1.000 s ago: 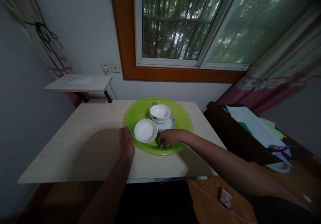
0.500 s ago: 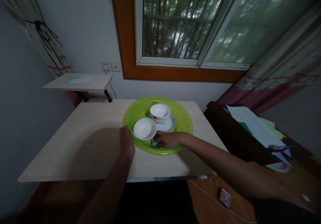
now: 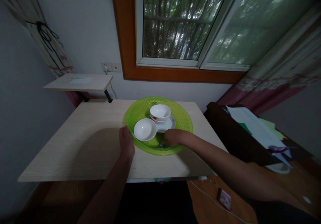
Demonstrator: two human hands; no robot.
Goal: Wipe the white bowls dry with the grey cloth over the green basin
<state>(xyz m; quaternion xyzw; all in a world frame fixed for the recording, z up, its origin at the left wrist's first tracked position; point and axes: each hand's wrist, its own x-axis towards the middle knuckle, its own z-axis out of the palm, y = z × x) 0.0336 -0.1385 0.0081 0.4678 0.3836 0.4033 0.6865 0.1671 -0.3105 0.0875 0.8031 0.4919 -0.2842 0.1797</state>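
A round green plastic basket point(image 3: 184, 123) with a perforated pattern lies on the desk. My left hand point(image 3: 126, 142) is closed around its left rim. Inside, one white bowl point(image 3: 144, 129) sits at the left. Behind it, a small stack of white bowls point(image 3: 160, 112) rests on a white plate point(image 3: 165, 126). My right hand point(image 3: 173, 137) reaches into the near right part of the basket, in front of the plate. Its curled fingers are mostly hidden. A small patterned grey-white item point(image 3: 163, 145) shows beneath them, too unclear to name.
The light wooden desk point(image 3: 97, 117) has a small raised shelf point(image 3: 82, 82) at its back left. Window and wall stand behind. At the right is a dark piece of furniture point(image 3: 215, 123) with papers point(image 3: 250, 123). A cable and a pink box point(image 3: 225, 199) lie on the floor.
My right hand has shifted right inside the basket, away from the left bowl, and the small patterned item has moved with it. My left hand stays on the rim.
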